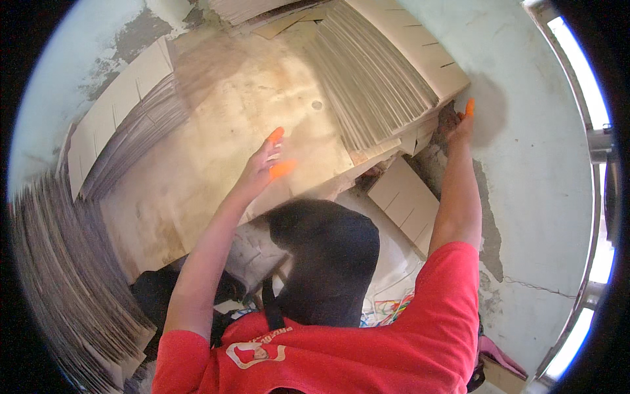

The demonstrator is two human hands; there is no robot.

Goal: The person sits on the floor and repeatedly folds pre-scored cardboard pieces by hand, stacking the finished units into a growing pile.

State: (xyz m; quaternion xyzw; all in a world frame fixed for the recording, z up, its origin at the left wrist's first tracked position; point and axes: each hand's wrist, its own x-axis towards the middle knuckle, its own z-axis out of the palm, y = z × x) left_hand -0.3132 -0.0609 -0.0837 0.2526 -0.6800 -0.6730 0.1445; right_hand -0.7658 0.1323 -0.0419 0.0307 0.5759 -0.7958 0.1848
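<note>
Here's the right hand (462, 126), out at full reach to the near right corner of the right stack (374, 72), a thick row of cardboard sheets leaning together on the worktop (252, 98). Its thumb sticks up, orange-tipped; the other fingers are lost against the corner, so whether they pinch a sheet or merely touch, I cannot tell.

Over to the left hand (259, 167): nothing in it, thumb well apart from the fingers, orange caps (282, 169) showing, poised over bare wood between the right stack and the left stack (128, 125). Whether it touches the wood isn't clear.

A slotted sheet (403, 200) sits lower down, just past the worktop's near edge.

The step in hand looks like reaching for the stack's corner. The next move, I'd judge, calls for a sure right-hand grip there, with the left free to steady the sheets.
</note>
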